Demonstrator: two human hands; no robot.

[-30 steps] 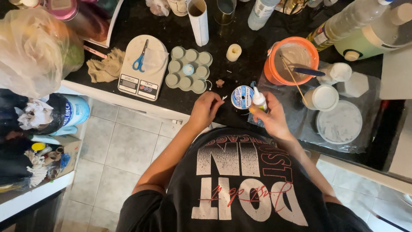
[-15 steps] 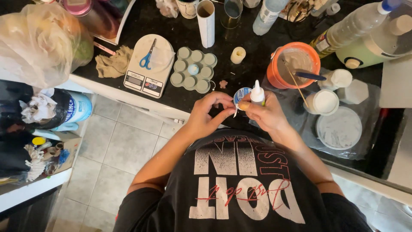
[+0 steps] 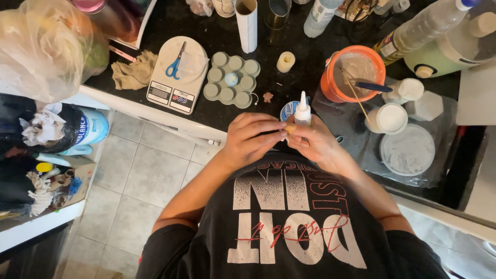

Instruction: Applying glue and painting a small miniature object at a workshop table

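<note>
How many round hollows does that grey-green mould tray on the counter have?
7 in the mould tray: six around the edge and one in the middle, which holds something pale blue. None seems hidden.

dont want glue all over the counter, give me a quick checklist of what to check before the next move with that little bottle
1. Small white nozzle bottle upright: ok, tip points up, held in the right hand.
2. Both hands on the work: ok, the left hand meets the right at a small tan piece between the fingertips.
3. Nozzle open or capped: cannot tell, too small.
4. Grip on the tan piece: cannot tell, fingers hide most of it.
5. Orange bowl with stir stick close behind the bottle: not ok, an elbow or sleeve might catch it.
6. Scissors out of the way: ok, lying on the white scale, apart from the hands.
</note>
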